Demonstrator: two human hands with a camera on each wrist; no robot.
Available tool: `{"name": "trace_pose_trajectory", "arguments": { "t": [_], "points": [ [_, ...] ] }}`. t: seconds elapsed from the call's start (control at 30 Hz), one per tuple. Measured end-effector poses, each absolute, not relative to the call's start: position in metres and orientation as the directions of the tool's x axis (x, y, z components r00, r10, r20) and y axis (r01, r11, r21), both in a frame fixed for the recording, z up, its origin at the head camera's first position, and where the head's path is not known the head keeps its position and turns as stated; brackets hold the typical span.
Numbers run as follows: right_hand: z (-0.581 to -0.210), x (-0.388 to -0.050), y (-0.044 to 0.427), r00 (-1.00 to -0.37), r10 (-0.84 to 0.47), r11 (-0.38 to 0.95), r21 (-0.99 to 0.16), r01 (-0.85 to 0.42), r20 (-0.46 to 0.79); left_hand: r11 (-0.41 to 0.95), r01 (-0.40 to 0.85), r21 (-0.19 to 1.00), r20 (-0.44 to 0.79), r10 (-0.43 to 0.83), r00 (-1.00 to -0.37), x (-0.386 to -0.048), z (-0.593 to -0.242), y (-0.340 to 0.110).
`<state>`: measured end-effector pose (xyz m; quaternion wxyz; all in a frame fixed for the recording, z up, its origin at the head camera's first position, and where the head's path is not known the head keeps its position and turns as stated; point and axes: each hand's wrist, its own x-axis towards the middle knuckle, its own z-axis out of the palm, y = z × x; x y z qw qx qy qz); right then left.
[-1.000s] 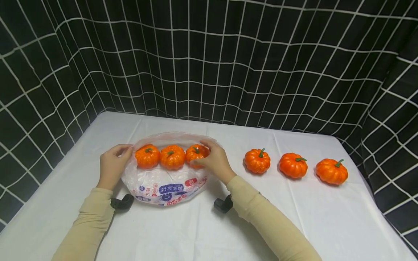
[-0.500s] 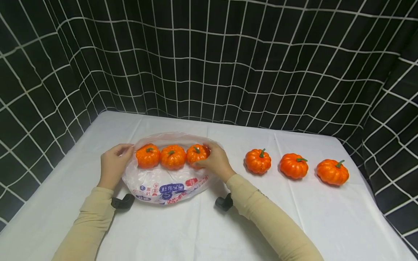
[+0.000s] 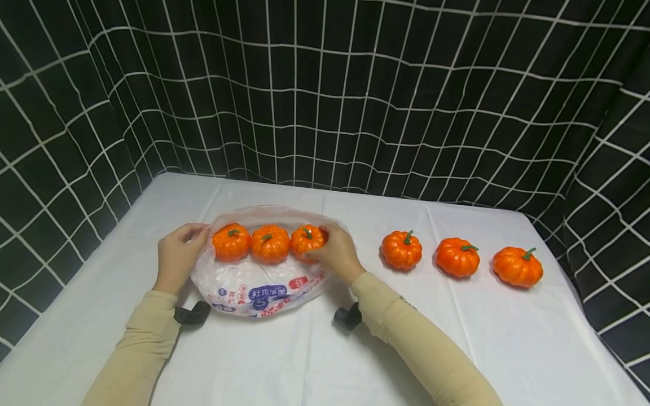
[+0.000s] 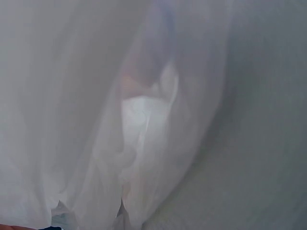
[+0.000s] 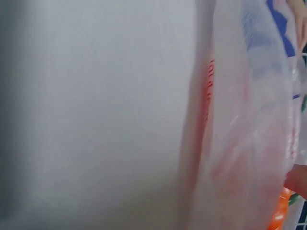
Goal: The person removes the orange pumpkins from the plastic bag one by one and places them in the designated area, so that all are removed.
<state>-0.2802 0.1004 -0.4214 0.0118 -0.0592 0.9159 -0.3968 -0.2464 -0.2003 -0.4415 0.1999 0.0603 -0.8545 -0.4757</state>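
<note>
Right hand [image 3: 339,251] is half-closed around end mini pumpkin [image 3: 306,241] inside plastic bag [image 3: 231,277], from 3 o'clock | left hand [image 3: 174,256] pinches bag's 9 o'clock edge | two bagged pumpkins [image 3: 271,245] toward 9, three loose pumpkins [image 3: 457,258] toward 3 | since one second, right fingers withdrew slightly, pumpkin stayed; placing seems settled

The head view looks forward and down over the fingers [image 3: 192,228]; close behind them, the left wrist camera [image 3: 193,314] and right wrist camera [image 3: 347,317] face the bag [image 3: 233,275] all three share.
</note>
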Motion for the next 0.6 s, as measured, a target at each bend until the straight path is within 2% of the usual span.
{"name": "trace_pose_trajectory", "arguments": {
  "t": [0.6],
  "points": [
    [-0.398,-0.235,0.134,-0.992,-0.112,0.581,-0.805,-0.119,0.066,0.547,0.080,0.833,0.280,-0.293,-0.914,-0.245,-0.441,-0.198]
  ]
}}
